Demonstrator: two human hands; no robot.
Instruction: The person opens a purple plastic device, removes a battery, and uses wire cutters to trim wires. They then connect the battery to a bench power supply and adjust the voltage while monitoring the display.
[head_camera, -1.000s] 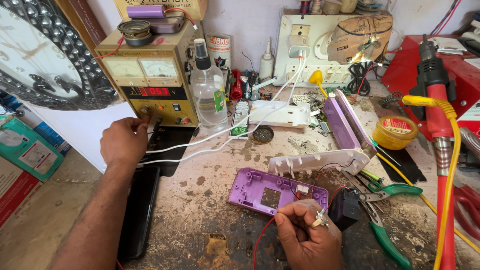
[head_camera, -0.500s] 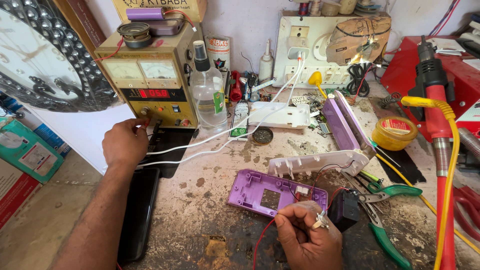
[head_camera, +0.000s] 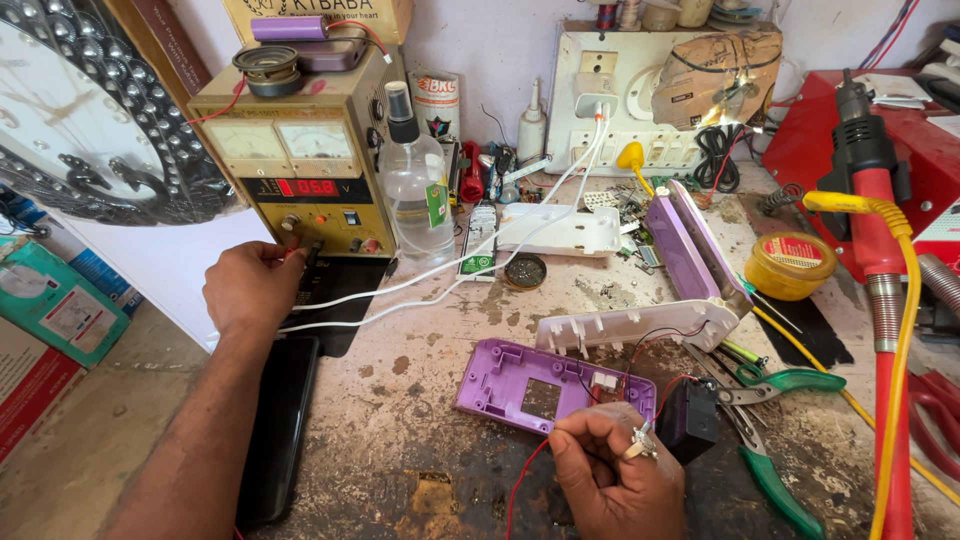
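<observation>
The left hand was curled on the knobs of the yellow power box, to turn one. In the middle lay the open purple case. The right hand pinched its thin red wire tight, holding it steady.

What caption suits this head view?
Left hand at the power supply front; right hand pinches wires beside a purple casing.

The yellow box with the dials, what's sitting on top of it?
On the yellow box sit a round black speaker and a flat purple case on a dark block. What's under the block is covered.
</observation>
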